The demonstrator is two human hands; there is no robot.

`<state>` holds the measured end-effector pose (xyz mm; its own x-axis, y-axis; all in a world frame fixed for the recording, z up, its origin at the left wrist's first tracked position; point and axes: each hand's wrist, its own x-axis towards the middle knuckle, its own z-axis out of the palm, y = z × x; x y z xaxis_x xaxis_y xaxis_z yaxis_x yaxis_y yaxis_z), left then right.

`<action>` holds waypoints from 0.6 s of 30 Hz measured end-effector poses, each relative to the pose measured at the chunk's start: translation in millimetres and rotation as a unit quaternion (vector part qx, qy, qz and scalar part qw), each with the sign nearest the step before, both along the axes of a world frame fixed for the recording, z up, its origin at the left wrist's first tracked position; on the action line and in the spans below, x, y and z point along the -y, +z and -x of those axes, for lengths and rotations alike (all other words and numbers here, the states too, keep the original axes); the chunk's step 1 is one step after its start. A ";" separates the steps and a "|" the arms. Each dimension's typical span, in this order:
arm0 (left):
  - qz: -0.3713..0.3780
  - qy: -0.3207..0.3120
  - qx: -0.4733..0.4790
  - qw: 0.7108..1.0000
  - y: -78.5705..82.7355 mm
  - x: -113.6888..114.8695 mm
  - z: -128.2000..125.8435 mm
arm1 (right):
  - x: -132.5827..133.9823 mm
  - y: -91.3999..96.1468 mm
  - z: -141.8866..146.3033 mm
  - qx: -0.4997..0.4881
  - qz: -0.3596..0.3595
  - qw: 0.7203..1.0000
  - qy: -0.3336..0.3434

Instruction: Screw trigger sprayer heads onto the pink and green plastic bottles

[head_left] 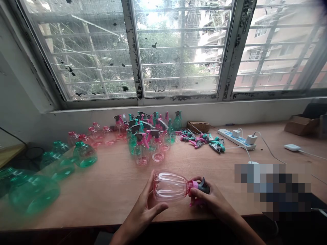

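A clear pink spray bottle [170, 185] lies sideways just above the wooden table [112, 183], base to the left and neck to the right. My left hand [145, 204] cups its base and body, fingers curled around it. My right hand [204, 199] grips the grey and pink trigger sprayer head [201, 185] fitted at the bottle's neck.
Assembled pink and green spray bottles [145, 139] stand in a group by the window sill. Capless pink bottles [97, 134] and green bottles [61, 160] spread to the left. Loose sprayer heads [204, 140], a power strip [238, 137] with cables and a cardboard box [301, 124] lie right.
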<state>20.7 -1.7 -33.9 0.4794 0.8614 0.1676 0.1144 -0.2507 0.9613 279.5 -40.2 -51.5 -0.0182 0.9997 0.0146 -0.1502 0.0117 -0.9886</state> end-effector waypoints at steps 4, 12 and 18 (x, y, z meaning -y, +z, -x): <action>0.002 0.002 -0.012 1.000 -0.6 -2.2 2.1 | 1.7 2.7 -0.6 0.025 -0.013 0.999 0.016; -0.026 -0.026 -0.007 0.999 -7.8 -5.1 4.3 | 1.4 0.5 -0.3 0.002 -0.008 1.000 0.015; -0.011 -0.030 -0.007 0.999 -1.6 -4.0 3.1 | 0.6 -0.1 -0.9 0.019 -0.015 0.999 0.022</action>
<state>17.6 2.3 -35.5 0.5321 0.8276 0.1786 0.1115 -0.2776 0.9542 280.4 -40.7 -51.6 -0.0629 0.9971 0.0437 -0.1143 0.0363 -0.9928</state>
